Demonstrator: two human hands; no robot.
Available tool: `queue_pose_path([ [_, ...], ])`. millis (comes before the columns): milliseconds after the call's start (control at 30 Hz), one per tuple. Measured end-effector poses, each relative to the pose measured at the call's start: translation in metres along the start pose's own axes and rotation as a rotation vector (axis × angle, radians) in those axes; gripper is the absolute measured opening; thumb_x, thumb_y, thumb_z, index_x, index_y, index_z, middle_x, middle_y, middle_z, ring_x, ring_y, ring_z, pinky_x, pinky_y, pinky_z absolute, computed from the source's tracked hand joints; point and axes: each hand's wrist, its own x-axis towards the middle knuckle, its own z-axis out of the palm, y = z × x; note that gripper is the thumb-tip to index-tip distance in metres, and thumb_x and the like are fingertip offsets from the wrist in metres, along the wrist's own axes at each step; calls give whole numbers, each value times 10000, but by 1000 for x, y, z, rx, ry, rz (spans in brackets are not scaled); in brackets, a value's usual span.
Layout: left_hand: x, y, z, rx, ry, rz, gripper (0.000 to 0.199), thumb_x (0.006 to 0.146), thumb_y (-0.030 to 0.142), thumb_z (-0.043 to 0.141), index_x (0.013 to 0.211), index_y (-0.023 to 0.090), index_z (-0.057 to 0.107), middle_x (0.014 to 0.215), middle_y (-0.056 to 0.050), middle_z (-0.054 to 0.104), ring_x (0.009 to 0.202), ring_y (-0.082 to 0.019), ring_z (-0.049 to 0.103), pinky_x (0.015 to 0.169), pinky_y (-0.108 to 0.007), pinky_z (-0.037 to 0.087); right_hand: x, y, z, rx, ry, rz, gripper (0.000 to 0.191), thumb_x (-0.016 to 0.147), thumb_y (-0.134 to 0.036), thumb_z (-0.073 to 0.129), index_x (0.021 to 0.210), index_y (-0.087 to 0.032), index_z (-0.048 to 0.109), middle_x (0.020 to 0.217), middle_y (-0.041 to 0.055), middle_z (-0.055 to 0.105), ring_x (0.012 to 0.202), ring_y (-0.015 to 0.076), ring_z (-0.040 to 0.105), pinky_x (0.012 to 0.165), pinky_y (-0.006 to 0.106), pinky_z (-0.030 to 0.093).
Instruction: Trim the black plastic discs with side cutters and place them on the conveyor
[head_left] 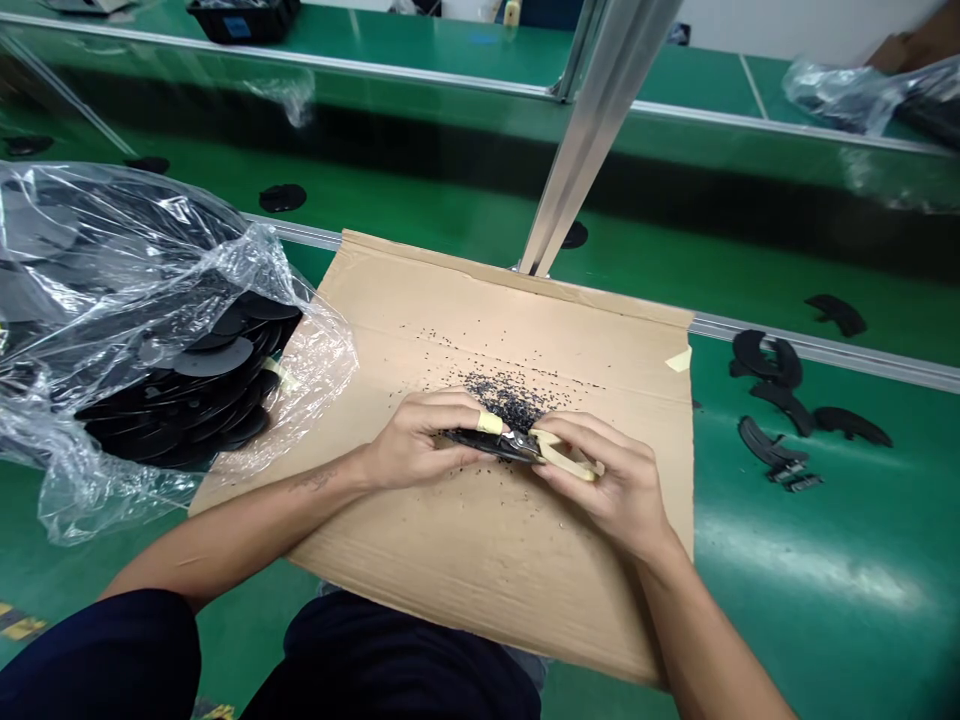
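My L hand clamped a black molded pc; my R hand gripped cream-handled snips closed, over cardboard w/ black crumbs.

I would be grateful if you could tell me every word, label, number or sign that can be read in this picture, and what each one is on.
No word, brand or number can be read.
Blue label on the black crate: too small and blurred to read.
Dark tattoo on the left forearm: not legible.
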Motion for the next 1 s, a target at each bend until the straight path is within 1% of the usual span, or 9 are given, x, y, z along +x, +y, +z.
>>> queue_pose_path([
  [100,0,0,0,-14,3,4,201,902,319,703,1024,164,746,847,-85,753,795,-162,691,720,-308,594,1,-1,-1,38,-19,31,165,882,-281,701,1023,-199,725,997,84,744,855,189,709,728,316,590],
  [233,-1,-2,0,-31,5,8,192,897,279,712,1040,156,746,863,-100,764,801,-166,700,728,-313,597,3,-3,-3,51,-43,63,170,892,-316,686,1012,-205,732,964,77,751,827,187,709,686,302,581],
  [400,-2,-4,-1,-42,-7,14,187,903,260,702,1060,167,747,888,-107,773,817,-171,708,737,-319,597,5,-3,-4,91,-61,69,159,886,-302,690,994,-195,736,947,75,751,795,173,698,647,281,561],
  [600,1,-1,-1,-74,-15,27,165,931,256,666,1067,219,752,902,-86,785,826,-178,716,750,-345,588,3,-3,-2,157,-86,95,183,884,-343,692,976,-196,747,921,69,752,700,155,660,614,290,556],
  [700,1,0,0,-75,-9,20,166,918,264,685,1060,214,754,898,-87,783,817,-176,713,743,-341,586,3,-2,-1,163,-74,101,177,880,-337,699,979,-198,747,919,67,752,710,157,662,610,287,549],
  [833,0,-1,0,-78,-2,10,163,908,237,691,1052,191,752,890,-96,775,818,-176,706,734,-336,584,4,-2,-2,155,-48,87,153,874,-306,706,982,-204,743,934,66,750,786,176,691,640,293,556],
  [1000,0,-2,0,-57,1,22,149,917,224,670,1041,194,748,876,-82,768,801,-163,697,716,-319,582,4,-3,-4,104,-26,70,192,869,-305,705,1035,-215,739,991,81,747,851,193,702,665,307,583],
])
